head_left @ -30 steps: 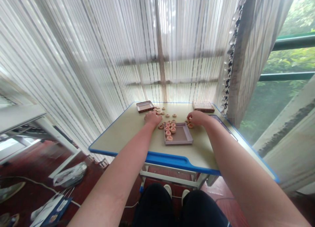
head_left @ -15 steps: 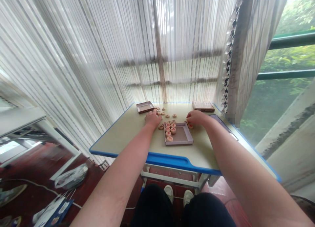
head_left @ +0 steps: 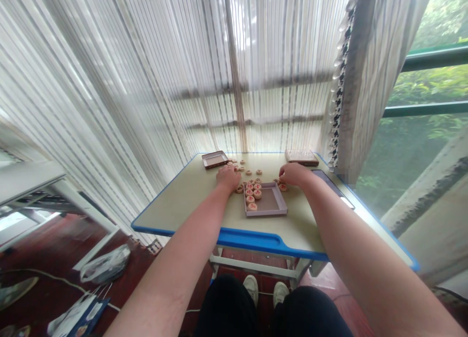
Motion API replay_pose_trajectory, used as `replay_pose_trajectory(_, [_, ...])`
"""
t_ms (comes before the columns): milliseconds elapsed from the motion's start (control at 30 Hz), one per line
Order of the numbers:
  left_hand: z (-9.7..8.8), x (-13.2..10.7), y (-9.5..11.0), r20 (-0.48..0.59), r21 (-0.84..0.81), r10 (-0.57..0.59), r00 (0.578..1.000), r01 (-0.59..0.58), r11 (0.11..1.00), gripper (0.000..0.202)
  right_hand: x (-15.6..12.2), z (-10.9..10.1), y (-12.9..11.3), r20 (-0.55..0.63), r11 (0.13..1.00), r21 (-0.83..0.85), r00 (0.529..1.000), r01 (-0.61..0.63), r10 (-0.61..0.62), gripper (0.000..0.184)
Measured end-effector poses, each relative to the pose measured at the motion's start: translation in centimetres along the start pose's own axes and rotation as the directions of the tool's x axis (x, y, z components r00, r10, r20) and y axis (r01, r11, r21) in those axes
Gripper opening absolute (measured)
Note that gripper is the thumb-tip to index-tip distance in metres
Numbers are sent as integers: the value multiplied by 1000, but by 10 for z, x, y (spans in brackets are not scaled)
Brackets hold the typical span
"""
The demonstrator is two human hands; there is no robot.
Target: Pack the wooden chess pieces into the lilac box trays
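A shallow grey tray [head_left: 272,211] lies in the middle of the beige desk [head_left: 183,200], holding several round wooden game pieces [head_left: 252,195] with red marks along its left side. More loose pieces [head_left: 249,171] are scattered behind it. My left hand [head_left: 227,177] rests knuckles-up by the tray's far left corner, fingers curled over loose pieces. My right hand [head_left: 292,174] sits at the tray's far right corner, fingers bent down onto a piece [head_left: 282,187]. What either hand grips is hidden.
A small brown box lid [head_left: 215,158] lies at the desk's far left, a patterned box [head_left: 301,156] at the far right, and a dark flat tablet [head_left: 331,183] along the right edge. Striped curtains hang behind the blue-rimmed desk. Bags and cables lie on the floor at left.
Both hands stay at the tray's far corners with only slight shifts. The view has drifted a little.
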State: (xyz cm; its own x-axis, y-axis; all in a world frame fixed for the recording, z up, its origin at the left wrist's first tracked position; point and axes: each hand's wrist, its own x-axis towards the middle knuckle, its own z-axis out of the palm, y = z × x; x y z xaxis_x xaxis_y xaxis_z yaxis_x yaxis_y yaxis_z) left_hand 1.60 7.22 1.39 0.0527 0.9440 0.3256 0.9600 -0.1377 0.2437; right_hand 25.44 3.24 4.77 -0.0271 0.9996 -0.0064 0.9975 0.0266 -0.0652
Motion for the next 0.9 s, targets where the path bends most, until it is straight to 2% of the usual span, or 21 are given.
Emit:
replay_pose_trajectory(200, [3,3,-1,-16,-41,14,1000,-15,999,35,-2,-1,-5,-8,999,26,999,38,-38,31])
replay_pose_trajectory(333, [2,1,0,-27,-77,70,997,-72,994,32,-4,-3,-7,-41,1000,25,999,18,-17,30])
replay_pose_trajectory(467, [-2,-1,2,-76,-132,61,995,-71,989,34,-7,-6,-8,27,999,31,999,-34,33,28])
replay_pose_trajectory(667, [-2,-1,1,-124,-185,67,990,-89,979,37,-8,-8,-9,-5,1000,18,1000,11,-11,29])
replay_pose_trajectory(900, [5,3,-1,-150,-187,100,984,-128,974,27,-13,-8,-14,30,991,-10,990,-135,135,32])
